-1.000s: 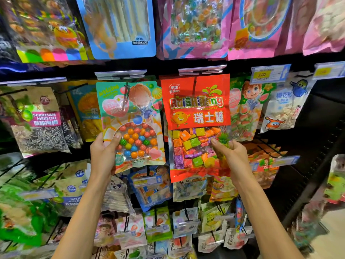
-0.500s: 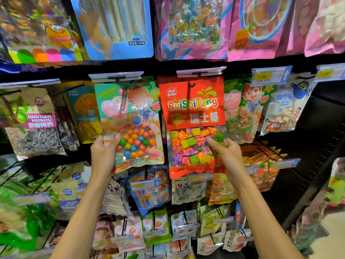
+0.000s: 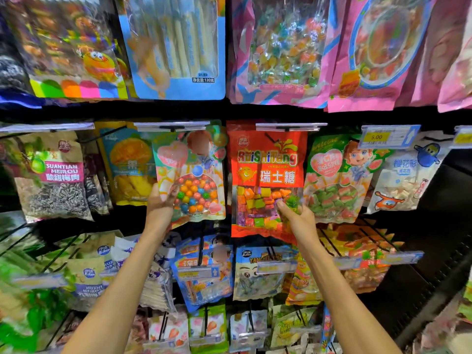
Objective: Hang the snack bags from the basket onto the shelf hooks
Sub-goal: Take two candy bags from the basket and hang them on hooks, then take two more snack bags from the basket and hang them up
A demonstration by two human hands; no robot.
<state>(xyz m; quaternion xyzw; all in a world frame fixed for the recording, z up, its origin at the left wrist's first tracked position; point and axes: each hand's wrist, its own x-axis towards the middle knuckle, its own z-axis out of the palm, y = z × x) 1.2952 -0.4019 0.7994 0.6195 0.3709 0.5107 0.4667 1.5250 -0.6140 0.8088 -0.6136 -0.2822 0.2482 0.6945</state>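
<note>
Two bare forearms reach up from the bottom edge toward the shelf. The left hand (image 3: 161, 204) pinches the lower left edge of the gumball bag (image 3: 190, 172), thumb over its clear window, and the right hand (image 3: 297, 217) grips the lower right corner of the red RuiShiTang bag (image 3: 267, 175) with fingers curled on its front. Both bags hang side by side from hooks beneath clear label strips (image 3: 290, 127), with a green watermelon-candy bag (image 3: 337, 178) just right of the red one and a yellow price tag (image 3: 388, 136) above it.
</note>
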